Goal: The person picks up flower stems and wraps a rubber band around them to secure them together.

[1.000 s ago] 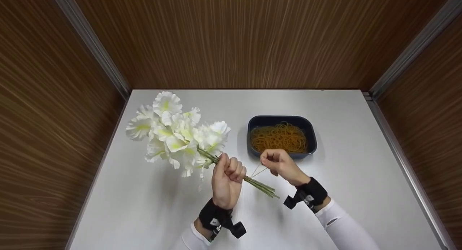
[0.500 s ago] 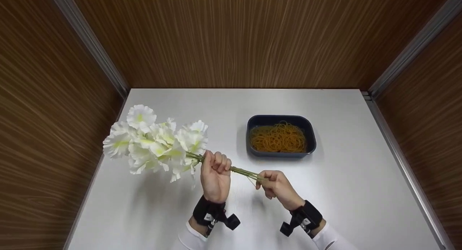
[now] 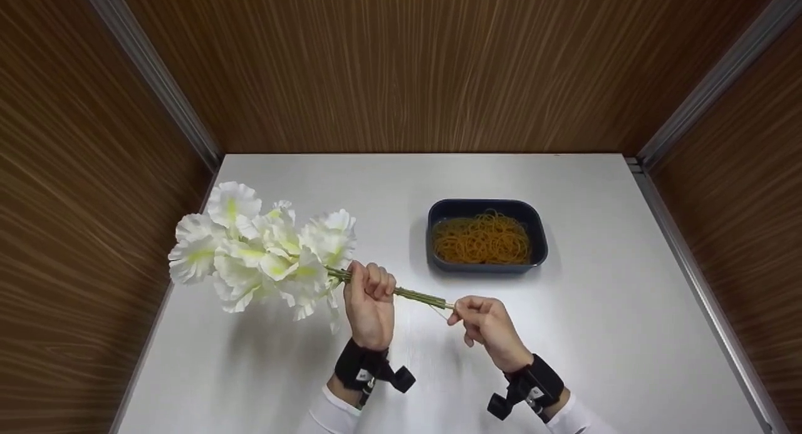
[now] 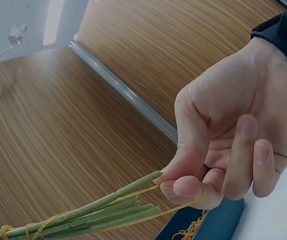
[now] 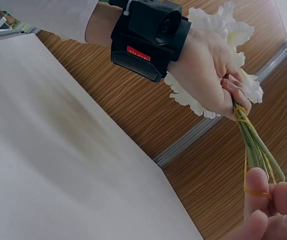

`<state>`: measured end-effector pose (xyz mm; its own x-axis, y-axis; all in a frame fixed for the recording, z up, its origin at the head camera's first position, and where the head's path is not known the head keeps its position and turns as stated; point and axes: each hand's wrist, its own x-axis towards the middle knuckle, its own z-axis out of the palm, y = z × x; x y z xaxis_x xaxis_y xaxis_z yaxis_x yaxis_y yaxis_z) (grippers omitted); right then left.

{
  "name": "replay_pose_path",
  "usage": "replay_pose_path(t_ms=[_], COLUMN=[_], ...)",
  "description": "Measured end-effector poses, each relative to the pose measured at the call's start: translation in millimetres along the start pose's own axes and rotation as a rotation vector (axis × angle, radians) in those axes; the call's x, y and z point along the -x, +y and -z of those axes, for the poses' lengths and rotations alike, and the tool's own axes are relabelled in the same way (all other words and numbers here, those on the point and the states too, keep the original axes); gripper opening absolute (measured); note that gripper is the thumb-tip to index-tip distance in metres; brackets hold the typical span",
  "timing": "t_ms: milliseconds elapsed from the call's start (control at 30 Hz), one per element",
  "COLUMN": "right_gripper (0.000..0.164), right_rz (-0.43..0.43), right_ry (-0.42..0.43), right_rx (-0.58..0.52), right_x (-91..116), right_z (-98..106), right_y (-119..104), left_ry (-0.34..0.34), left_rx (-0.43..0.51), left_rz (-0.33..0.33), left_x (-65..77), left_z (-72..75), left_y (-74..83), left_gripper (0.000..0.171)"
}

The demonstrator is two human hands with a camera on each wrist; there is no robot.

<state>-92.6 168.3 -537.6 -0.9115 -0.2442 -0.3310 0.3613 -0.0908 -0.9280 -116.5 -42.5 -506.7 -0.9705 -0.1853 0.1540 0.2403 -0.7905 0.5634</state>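
My left hand (image 3: 371, 309) grips a bunch of white artificial flowers (image 3: 257, 252) by its green stems (image 3: 420, 295), holding it above the table with the blooms to the left. A yellow rubber band (image 5: 241, 116) is wound round the stems just past that hand, as the right wrist view shows. My right hand (image 3: 492, 327) pinches a loop of the band between thumb and fingers, stretched out along the cut stem ends (image 4: 148, 210). In the left wrist view the loop also passes round a fingertip.
A dark blue tub (image 3: 489, 268) holding a heap of yellow rubber bands (image 3: 482, 238) stands on the white table (image 3: 589, 246), beyond my right hand. Wood-patterned panels (image 3: 401, 64) enclose the table at the back and both sides.
The bouquet and left hand have shifted left, and the stems lie more level. My right hand came down from near the tub to the stem ends, drawing the band's loop along them.
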Motion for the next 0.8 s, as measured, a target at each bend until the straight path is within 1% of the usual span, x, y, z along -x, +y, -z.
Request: replay_pose_path(t_ms=[67, 133, 233, 333, 400, 467, 567, 600, 667, 733, 800], right_gripper=[0.014, 0.014, 0.016, 0.015, 0.012, 0.010, 0.014, 0.014, 0.015, 0.014, 0.012], right_rz=[0.007, 0.033, 0.083, 0.135, 0.195, 0.287, 0.430, 0.468, 0.511, 0.528, 0.519], right_ry=[0.027, 0.062, 0.121, 0.161, 0.185, 0.218, 0.258, 0.261, 0.247, 0.211, 0.167], right_rx=[0.014, 0.050, 0.125, 0.197, 0.253, 0.335, 0.473, 0.514, 0.565, 0.596, 0.594], right_x=[0, -1, -4, -7, -8, -9, -13, -14, -18, -23, -27], right_z=[-1, -3, -4, -5, -5, -5, -6, -6, -5, -4, -2], right_y=[-1, -1, -1, -1, -2, -2, -2, -1, -1, -1, -1], left_ry=[-0.004, -0.009, -0.024, -0.032, -0.038, -0.053, -0.087, -0.098, -0.115, -0.124, -0.126], left_rx=[-0.021, -0.041, -0.065, -0.069, -0.078, -0.092, -0.111, -0.115, -0.116, -0.108, -0.096], left_rz=[-0.016, -0.024, -0.033, -0.032, -0.035, -0.033, -0.032, -0.031, -0.027, -0.024, -0.020], left_x=[0.2, 0.6, 1.2, 2.2, 3.1, 4.2, 5.5, 5.7, 6.3, 6.7, 7.1], left_z=[-0.3, -0.9, -1.9, -2.8, -2.6, -2.9, -2.6, -2.6, -2.7, -3.1, -3.4], left_y=[0.7, 1.3, 1.8, 2.0, 0.9, -0.5, -3.5, -4.2, -5.0, -5.0, -4.1], left_gripper=[0.044, 0.045, 0.046, 0.047, 0.049, 0.050, 0.050, 0.049, 0.047, 0.046, 0.046])
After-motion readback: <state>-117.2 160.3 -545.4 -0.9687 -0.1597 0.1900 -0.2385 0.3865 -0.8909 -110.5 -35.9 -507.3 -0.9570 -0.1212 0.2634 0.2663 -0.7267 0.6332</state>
